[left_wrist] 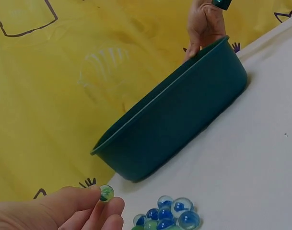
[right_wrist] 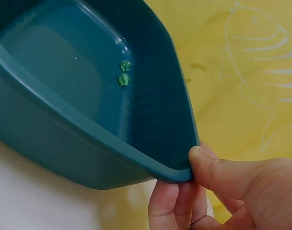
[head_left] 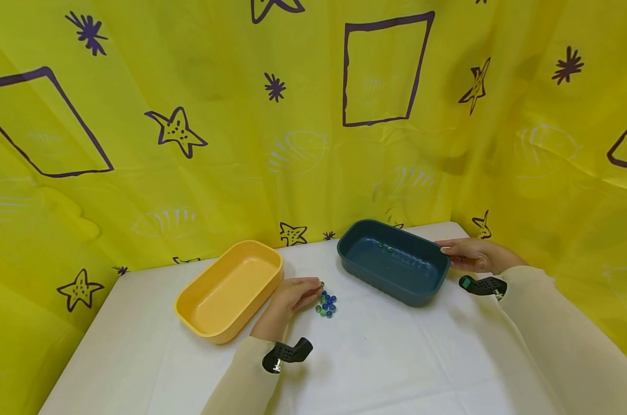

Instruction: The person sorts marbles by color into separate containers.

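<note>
Between thumb and fingers, my left hand (head_left: 295, 293) pinches a green marble (left_wrist: 106, 193), just above a small cluster of blue and green marbles (head_left: 327, 305) on the white cloth. My right hand (head_left: 471, 254) grips the right end of a dark teal tub (head_left: 380, 282), thumb at the rim and fingers under it, as the right wrist view shows. Inside that tub lie two green marbles (right_wrist: 124, 73), near its far wall. To the left of my left hand stands a yellow-orange tub (head_left: 230, 291), with no marbles visible in it.
A white cloth (head_left: 396, 357) covers the table. Behind and at both sides hangs a yellow curtain (head_left: 230, 173) with dark stars and frames drawn on it, close to the backs of both tubs. Each wrist carries a black camera mount (head_left: 287, 353).
</note>
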`<action>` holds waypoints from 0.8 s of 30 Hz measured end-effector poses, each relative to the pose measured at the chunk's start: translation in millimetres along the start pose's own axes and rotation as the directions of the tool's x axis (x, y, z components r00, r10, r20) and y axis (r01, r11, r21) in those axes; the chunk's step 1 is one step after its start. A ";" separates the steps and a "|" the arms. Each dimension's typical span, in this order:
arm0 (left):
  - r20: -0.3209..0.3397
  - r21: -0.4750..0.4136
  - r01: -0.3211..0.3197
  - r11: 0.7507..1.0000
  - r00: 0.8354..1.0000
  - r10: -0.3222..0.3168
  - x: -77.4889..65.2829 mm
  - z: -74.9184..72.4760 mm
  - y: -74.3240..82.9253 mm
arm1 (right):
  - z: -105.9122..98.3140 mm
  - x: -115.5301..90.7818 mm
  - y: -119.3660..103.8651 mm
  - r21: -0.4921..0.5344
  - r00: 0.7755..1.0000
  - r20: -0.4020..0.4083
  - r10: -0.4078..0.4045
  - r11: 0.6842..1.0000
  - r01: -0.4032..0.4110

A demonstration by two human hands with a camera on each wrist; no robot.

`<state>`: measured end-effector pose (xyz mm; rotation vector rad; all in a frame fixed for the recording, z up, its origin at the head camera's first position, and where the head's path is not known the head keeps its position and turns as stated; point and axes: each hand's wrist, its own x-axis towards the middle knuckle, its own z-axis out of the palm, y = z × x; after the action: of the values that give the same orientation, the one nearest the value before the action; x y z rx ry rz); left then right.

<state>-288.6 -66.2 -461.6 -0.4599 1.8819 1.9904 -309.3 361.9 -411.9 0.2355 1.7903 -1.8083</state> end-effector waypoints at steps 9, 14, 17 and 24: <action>-0.016 -0.021 0.017 1.000 1.000 -0.018 -0.6 11.7 7.1 | 1.6 0.1 -1.3 0.018 1.000 0.004 0.003 1.000 -0.003; 0.035 -0.061 0.004 0.998 0.999 -0.002 0.1 16.4 6.8 | 2.7 -0.6 -0.7 -0.031 0.999 -0.036 0.005 0.999 -0.006; 0.050 -0.078 0.009 0.997 0.999 -0.005 1.0 19.4 6.6 | 3.6 0.0 -0.5 -0.058 0.999 -0.050 0.005 0.998 -0.008; 0.057 -0.076 0.008 0.997 0.998 -0.003 3.4 27.7 8.3 | 3.3 -0.6 -0.4 -0.062 0.999 -0.052 0.006 0.998 -0.010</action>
<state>-295.1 -38.8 -454.2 -0.4244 1.7748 2.0549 -308.2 358.9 -411.0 0.2664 1.8757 -1.7523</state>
